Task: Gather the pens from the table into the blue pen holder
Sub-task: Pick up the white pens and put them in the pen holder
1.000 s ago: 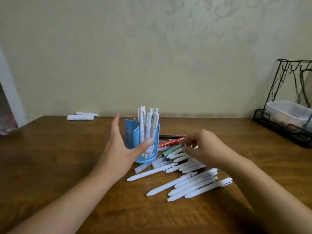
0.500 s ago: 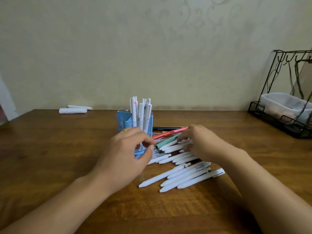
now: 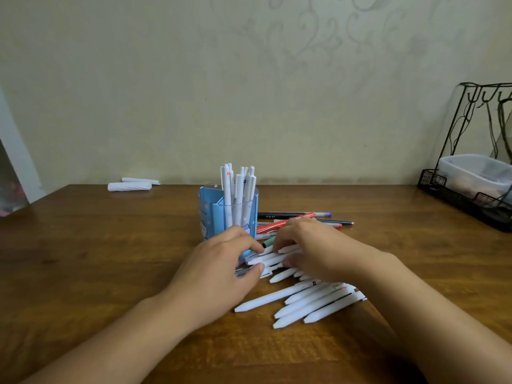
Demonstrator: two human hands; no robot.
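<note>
both hands, left hand (image 3: 221,268) and right hand (image 3: 313,249), curled on white pens (image 3: 273,257) beside one blue pen holder (image 3: 210,214)

White pens (image 3: 302,299), blue holder (image 3: 210,217) w/ cartoon print, brown table (image 3: 110,245).

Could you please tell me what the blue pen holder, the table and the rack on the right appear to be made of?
Blue pen holder: probably plastic, glossy, partly see-through, since the pens inside show through its front. Table: looks like wood or wood veneer, brown, grain lines visible, with a slight sheen. Rack: thin black wire, likely coated metal; it holds a whitish translucent tub, probably plastic.
</note>
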